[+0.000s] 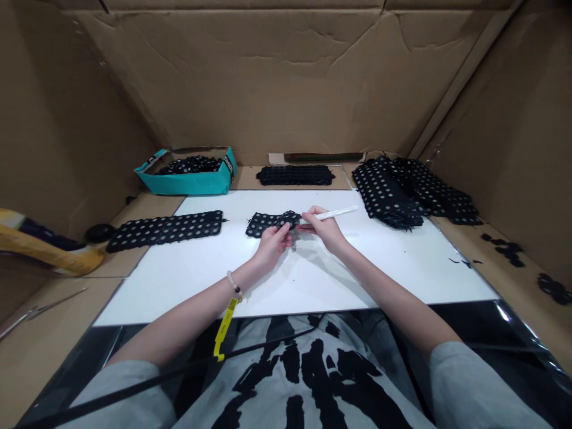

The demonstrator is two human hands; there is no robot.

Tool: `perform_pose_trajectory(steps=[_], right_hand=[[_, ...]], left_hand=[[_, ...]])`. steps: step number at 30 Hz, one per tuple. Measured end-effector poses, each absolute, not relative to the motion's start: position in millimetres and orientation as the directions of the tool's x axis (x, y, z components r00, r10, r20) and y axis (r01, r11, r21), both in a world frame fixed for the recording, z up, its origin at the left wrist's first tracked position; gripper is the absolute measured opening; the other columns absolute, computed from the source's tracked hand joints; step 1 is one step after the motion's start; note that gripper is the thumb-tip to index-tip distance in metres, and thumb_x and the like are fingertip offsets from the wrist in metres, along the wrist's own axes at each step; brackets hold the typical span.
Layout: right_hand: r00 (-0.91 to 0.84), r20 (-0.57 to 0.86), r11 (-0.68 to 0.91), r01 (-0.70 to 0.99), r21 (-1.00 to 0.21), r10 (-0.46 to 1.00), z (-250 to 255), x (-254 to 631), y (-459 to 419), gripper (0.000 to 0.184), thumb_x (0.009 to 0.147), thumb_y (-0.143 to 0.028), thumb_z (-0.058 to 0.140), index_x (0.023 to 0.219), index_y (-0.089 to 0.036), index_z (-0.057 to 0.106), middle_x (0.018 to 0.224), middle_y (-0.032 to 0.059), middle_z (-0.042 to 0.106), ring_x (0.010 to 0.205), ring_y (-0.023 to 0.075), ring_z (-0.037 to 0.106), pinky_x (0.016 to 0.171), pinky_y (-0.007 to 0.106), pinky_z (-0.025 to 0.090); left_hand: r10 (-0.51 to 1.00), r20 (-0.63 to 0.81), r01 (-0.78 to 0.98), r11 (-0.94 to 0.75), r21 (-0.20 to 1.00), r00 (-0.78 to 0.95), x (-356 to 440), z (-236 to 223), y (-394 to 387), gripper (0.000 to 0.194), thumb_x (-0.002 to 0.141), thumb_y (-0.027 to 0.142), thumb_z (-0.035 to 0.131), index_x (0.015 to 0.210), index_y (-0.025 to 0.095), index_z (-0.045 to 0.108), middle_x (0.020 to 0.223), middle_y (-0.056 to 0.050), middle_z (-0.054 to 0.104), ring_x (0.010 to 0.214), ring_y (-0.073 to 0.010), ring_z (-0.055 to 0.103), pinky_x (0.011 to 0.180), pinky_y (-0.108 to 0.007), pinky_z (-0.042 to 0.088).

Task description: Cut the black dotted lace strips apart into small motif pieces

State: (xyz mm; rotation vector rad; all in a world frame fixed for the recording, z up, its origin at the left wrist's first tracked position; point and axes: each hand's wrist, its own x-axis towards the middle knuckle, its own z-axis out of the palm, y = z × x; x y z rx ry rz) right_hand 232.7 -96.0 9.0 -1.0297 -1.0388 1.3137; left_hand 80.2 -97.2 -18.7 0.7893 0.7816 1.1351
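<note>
My left hand (274, 241) pinches the right end of a small black fabric strip with white dots (270, 222) lying on the white board (313, 280). My right hand (324, 227) is closed around a thin white pen-like tool (336, 213), its tip at the same end of the strip. The two hands nearly touch over that end.
A longer dotted strip (167, 229) lies at the board's left edge. A teal tray (190, 177) with fabric stands at the back left, a stack of strips (295, 174) at the back centre, a heap of dotted fabric (411, 187) at the right. Scissors (36, 311) lie at the far left. Cardboard walls enclose everything.
</note>
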Motion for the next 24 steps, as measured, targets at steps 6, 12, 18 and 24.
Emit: perform_pose_trajectory(steps=[6,12,18,24], right_hand=[[0.041,0.065,0.07,-0.166,-0.984,0.997,4.1,231.3,-94.9,0.033,0.068,-0.044,0.07,0.064,-0.022,0.045,0.059,-0.0055,0.053,0.055,0.0134,0.062,0.068,0.033,0.057],[0.052,0.167,0.167,0.004,-0.986,0.985,-3.7,229.4,-98.1,0.031,0.075,-0.045,0.063,0.066,-0.022,0.046,0.059,-0.0043,0.052,0.06,0.0139,0.058,0.064,0.029,0.051],[0.033,0.36,0.333,0.311,-0.89,0.932,-11.7,222.4,-105.0,0.026,0.086,-0.04,0.052,0.069,-0.022,0.045,0.061,-0.0031,0.052,0.06,0.0141,0.05,0.059,0.027,0.038],[0.075,0.289,0.278,0.13,-0.952,0.954,-11.3,226.5,-96.1,0.03,0.081,-0.046,0.059,0.067,-0.022,0.046,0.063,-0.0027,0.054,0.062,0.0142,0.053,0.063,0.028,0.044]], left_hand=[[0.962,-0.093,-0.376,0.188,0.907,0.258,79.6,-20.8,-96.7,0.037,0.07,0.042,0.08,0.071,0.014,0.055,0.058,0.002,0.054,0.052,-0.0087,0.049,0.05,-0.023,0.036],[0.966,-0.076,-0.324,0.157,0.933,0.248,74.7,-25.9,-94.1,0.035,0.071,0.039,0.079,0.068,0.014,0.055,0.059,0.001,0.054,0.051,-0.0082,0.048,0.051,-0.023,0.035],[0.952,-0.093,-0.385,0.205,0.9,0.291,73.7,-24.4,-97.6,0.033,0.069,0.035,0.082,0.069,0.012,0.058,0.061,0.001,0.055,0.055,-0.0087,0.049,0.056,-0.024,0.039],[0.946,-0.151,-0.457,0.274,0.846,0.288,74.0,-19.4,-94.7,0.03,0.066,0.031,0.084,0.072,0.011,0.061,0.065,0.0,0.058,0.061,-0.0092,0.052,0.059,-0.023,0.041]])
